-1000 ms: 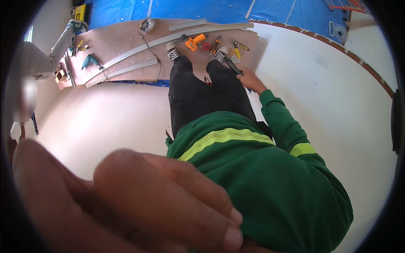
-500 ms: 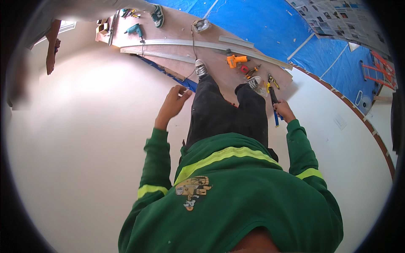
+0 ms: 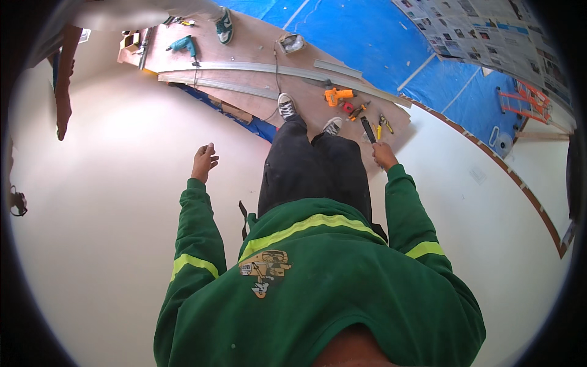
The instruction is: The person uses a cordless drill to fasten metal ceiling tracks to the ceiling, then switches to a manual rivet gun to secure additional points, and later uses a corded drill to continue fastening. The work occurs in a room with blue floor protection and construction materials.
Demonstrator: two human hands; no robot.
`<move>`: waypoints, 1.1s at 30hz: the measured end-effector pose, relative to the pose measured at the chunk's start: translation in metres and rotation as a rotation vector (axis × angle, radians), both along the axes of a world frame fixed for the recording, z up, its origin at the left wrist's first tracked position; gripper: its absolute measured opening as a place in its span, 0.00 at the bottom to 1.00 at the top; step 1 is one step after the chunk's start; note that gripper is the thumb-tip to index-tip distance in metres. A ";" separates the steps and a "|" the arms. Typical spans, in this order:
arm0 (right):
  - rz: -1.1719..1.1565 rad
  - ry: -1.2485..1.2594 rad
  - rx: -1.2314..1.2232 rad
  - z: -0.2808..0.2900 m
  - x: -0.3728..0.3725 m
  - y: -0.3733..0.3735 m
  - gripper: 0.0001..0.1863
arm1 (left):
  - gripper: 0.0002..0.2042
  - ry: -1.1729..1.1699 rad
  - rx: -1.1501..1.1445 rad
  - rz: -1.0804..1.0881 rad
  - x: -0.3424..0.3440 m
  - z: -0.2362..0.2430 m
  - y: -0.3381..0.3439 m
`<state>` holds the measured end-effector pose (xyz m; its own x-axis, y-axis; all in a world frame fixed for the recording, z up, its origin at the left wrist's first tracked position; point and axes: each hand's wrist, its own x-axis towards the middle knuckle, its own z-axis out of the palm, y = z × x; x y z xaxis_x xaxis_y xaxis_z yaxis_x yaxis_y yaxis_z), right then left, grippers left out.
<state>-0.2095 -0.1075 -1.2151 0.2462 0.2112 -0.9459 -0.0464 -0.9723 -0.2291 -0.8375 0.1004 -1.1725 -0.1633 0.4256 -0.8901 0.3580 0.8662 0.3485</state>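
The left hand [image 3: 203,162] hangs bare with fingers loosely spread, over the white floor [image 3: 116,202]. The right hand [image 3: 384,155] grips a dark hand tool [image 3: 369,130], which juts beyond its knuckles over the near edge of the brown board [image 3: 257,49], beside an orange drill [image 3: 338,95].

Single view: head cam, worn on person's head, left of a side-by-side fisheye pair. Looks steeply down along wearer's own body; green sweatshirt [image 3: 318,287] fills lower centre, very near lens. Legs and shoes point up-frame to a wooden board [image 3: 257,52] w/ tools, farther off. Left hand [image 3: 203,161] sits left of centre, right hand [image 3: 384,155] right of centre; pic upright, not mirrored. Straight edges bow toward the dark round rim. No 2nd view, so no shared area.
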 end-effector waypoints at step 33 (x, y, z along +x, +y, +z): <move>-0.280 -0.236 -0.350 -0.293 -0.091 -0.070 0.06 | 0.50 0.488 0.448 -0.310 -0.140 -0.520 0.397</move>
